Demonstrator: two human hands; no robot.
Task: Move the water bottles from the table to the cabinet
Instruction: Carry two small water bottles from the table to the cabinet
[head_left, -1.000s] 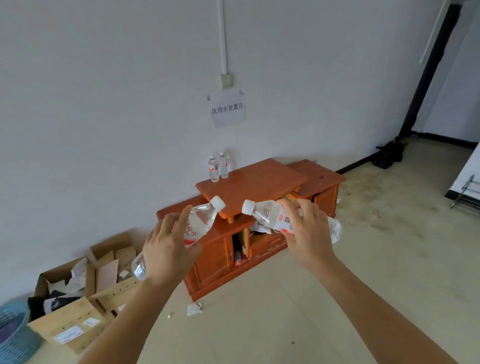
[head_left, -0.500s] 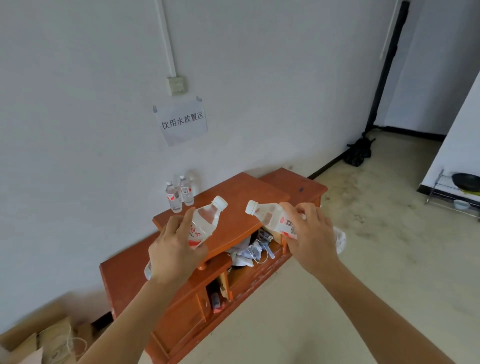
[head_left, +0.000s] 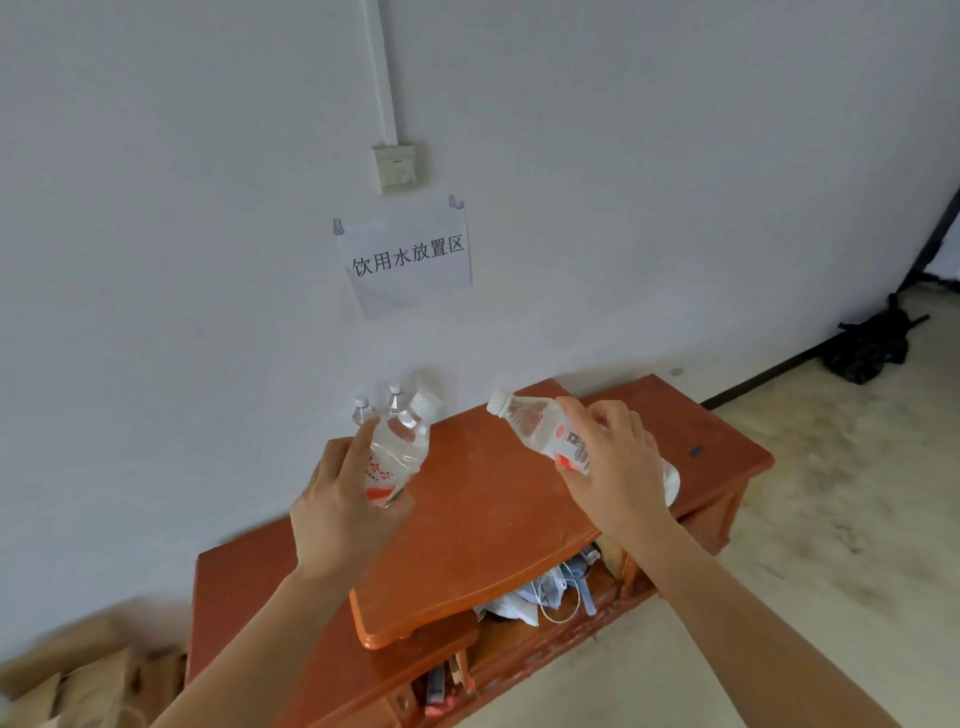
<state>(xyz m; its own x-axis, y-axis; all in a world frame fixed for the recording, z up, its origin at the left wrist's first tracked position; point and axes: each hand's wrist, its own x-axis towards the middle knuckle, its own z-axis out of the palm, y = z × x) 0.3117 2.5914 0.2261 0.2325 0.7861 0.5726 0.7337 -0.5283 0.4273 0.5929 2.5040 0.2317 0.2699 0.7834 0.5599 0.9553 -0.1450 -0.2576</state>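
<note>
Over the orange cabinet (head_left: 493, 514), seen from the head camera, the left grip (head_left: 343, 514) wraps one water bottle (head_left: 397, 452) low on its label, cap tilted up toward the wall. The right grip (head_left: 618, 467) clasps a second bottle (head_left: 535, 423) from above, its long axis slanting cap up-left. Two standing bottles (head_left: 376, 408) sit at the wall just beyond. The left grip is likely nearer them, and both held bottles need righting.

Clear bottles (head_left: 397, 452) w/ white caps (head_left: 500, 400), red/white labels (head_left: 569, 447); orange-brown cabinet (head_left: 493, 499); white wall (head_left: 156, 260); beige floor (head_left: 831, 519).
</note>
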